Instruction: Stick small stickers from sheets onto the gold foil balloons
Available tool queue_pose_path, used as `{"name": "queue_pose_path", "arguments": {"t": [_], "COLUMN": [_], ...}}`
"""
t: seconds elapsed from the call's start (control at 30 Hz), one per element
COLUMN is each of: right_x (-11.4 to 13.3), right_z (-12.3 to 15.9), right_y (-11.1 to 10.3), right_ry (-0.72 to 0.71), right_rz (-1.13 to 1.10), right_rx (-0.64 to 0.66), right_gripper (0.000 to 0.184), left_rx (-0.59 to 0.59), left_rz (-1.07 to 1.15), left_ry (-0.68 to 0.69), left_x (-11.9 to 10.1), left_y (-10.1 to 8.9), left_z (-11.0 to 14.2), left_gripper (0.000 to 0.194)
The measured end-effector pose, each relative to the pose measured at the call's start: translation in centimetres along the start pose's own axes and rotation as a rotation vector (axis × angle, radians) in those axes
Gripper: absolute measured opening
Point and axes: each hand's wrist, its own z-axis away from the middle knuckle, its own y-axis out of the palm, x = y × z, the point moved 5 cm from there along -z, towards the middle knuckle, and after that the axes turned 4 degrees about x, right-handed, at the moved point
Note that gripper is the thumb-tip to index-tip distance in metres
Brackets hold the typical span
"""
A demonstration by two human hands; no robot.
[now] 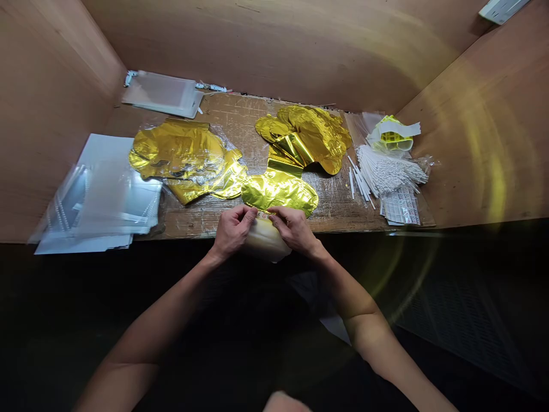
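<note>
Blurred at the bottom centre of the frame, a rounded skin-toned shape point(285, 402) pokes into view, and two bare forearms angle up past it. And look at the front edge of the tabletop point(334, 197): it runs across mid-frame, with darkness below, and the clear bag point(266, 243) hangs right over it! Brown surface shows between the left foil pile point(180, 149) and the right foil pile point(321, 131), with more right of centre, leading over to the white sticks point(384, 169). Down the left side, the plastic sleeves point(111, 194) jut past that front edge. Wooden panels point(278, 51) box in the left, back and right.

Now to the middle, and both grips are closed! The left hand point(234, 229) pinches the bag's upper edge, thumb against fingers; the right hand point(295, 229) pinches the same edge just beside it. Small printed marks peek out between the fingertips. It's see-through, this bag, milky and softly creased, its lower end hanging loose. Right above the hands lies the gold foil piece point(281, 194), shiny, wrinkled and rounded at both sides, a folded band running up towards the right pile. Whether its lower rim touches the bag, I cannot tell.
</note>
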Motion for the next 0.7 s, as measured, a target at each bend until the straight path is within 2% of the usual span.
{"name": "queue_pose_path", "arguments": {"t": [0.2, 0.3, 0.37, 0.4, 0.43, 0.5, 0.6, 0.63, 0.7], "right_x": [0.7, 1.3, 0.7, 0.1, -0.7, -2.2, -3.2, -3.3, -3.3], "right_z": [0.7, 0.9, 0.5, 0.1, -0.4, -1.5, -2.3, -2.4, -2.4], "right_y": [0.6, 0.0, -1.2, -1.8, -2.1, -1.9, -0.8, -0.6, -0.9], "right_ry": [-0.174, -0.253, -0.198, -0.133, -0.054, 0.084, 0.170, 0.181, 0.204], "right_rz": [0.303, 0.283, 0.153, 0.084, 0.030, -0.012, 0.170, 0.295, 0.558], "right_rx": [-0.033, -0.081, -0.165, -0.182, -0.165, -0.023, 0.206, 0.223, 0.162], "right_gripper": [0.025, 0.020, 0.018, 0.017, 0.016, 0.015, 0.015, 0.015, 0.019], "left_rx": [-0.014, -0.017, 0.001, 0.035, 0.089, 0.214, 0.295, 0.292, 0.277], "left_rz": [0.005, -0.037, -0.139, -0.206, -0.279, -0.429, -0.626, -0.671, -0.720], "left_ry": [-0.002, 0.010, 0.093, 0.177, 0.279, 0.492, 0.664, 0.683, 0.698], "left_x": [0.0, 0.2, 0.3, 0.2, 0.0, 0.0, 0.4, 0.6, 0.8], "left_y": [0.2, 0.2, 0.4, 0.7, 1.2, 2.6, 4.1, 4.3, 4.6], "left_z": [-0.2, 0.2, 0.6, 1.0, 1.4, 2.3, 3.3, 3.5, 3.6], "left_gripper": [0.037, 0.038, 0.035, 0.033, 0.030, 0.023, 0.019, 0.019, 0.018]}}
